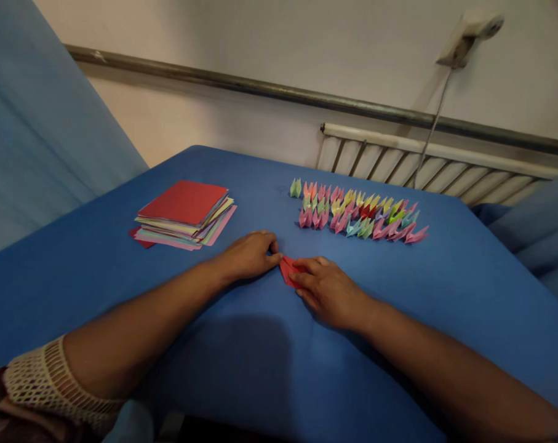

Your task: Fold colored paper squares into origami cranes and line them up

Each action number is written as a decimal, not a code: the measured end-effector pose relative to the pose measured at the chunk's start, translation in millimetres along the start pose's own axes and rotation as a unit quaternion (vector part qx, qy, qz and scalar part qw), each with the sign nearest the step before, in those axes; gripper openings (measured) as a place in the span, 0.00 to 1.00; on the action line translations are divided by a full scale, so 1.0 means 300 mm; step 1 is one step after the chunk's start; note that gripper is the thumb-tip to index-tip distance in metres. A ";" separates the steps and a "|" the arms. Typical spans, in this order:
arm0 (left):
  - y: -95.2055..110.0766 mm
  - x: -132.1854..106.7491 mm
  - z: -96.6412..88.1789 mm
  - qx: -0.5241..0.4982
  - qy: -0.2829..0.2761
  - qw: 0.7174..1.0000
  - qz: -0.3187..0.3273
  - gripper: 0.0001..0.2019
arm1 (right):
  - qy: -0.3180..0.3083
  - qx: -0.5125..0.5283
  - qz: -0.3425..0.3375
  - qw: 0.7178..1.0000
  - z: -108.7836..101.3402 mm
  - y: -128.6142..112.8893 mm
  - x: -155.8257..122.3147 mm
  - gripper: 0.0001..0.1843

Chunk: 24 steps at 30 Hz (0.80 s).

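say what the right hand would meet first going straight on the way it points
Beyond the small red folded paper it touches, the right hand would likely meet the left hand, though depth is unclear.

Indoor room, kind unclear: radiator (445, 154), wall rail (315, 97), drapes (43, 123)

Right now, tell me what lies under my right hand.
Folded red paper shows partly under the right hand, with blue table around it. The hand covers the rest; anything wholly beneath it cannot be seen.
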<state>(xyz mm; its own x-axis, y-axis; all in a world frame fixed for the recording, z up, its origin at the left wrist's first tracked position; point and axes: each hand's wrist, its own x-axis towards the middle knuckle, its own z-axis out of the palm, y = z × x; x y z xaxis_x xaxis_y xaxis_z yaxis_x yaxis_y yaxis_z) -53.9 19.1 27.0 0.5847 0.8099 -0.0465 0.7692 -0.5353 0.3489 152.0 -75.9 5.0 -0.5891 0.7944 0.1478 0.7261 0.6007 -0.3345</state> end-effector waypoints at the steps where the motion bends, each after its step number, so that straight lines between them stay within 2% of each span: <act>1: 0.002 0.001 -0.002 -0.021 -0.005 1.000 -0.012 0.11 | -0.001 -0.003 0.000 1.000 0.000 -0.001 0.001 0.20; 5: -0.003 0.012 0.016 -0.149 -0.018 0.988 -0.047 0.11 | -0.001 -0.011 0.004 1.000 0.002 -0.003 0.003 0.20; 8: -0.008 0.023 0.056 -0.208 0.010 0.976 -0.062 0.12 | 0.002 -0.007 0.008 1.000 0.002 -0.005 0.003 0.19; 12: -0.010 0.049 0.105 -0.236 0.062 0.969 -0.034 0.11 | 0.011 -0.005 0.012 1.000 0.009 -0.001 0.006 0.17; 16: -0.017 0.091 0.118 -0.254 0.066 0.965 0.006 0.09 | 0.034 0.010 0.020 0.999 0.032 0.018 0.023 0.17; 19: -0.023 0.100 0.101 -0.233 0.079 0.969 0.037 0.11 | 0.052 0.033 0.026 0.998 0.044 0.033 0.042 0.17; 22: -0.019 0.066 0.062 -0.141 0.097 0.980 0.099 0.11 | 0.054 0.052 0.030 0.997 0.040 0.038 0.051 0.17; 23: -0.014 0.048 0.047 -0.120 0.080 0.981 0.127 0.08 | 0.052 0.057 0.030 0.997 0.037 0.037 0.050 0.17; 24: -0.008 0.029 0.032 -0.113 0.034 0.980 0.157 0.07 | 0.050 0.062 0.030 0.996 0.034 0.036 0.047 0.17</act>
<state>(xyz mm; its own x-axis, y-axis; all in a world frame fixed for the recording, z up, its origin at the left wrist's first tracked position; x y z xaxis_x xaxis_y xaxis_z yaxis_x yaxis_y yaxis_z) -48.3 25.0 16.7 0.7591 0.6317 0.1572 0.4719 -0.7004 0.5355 147.8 -59.1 -5.8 -0.5030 0.8372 0.2148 0.7059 0.5413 -0.4569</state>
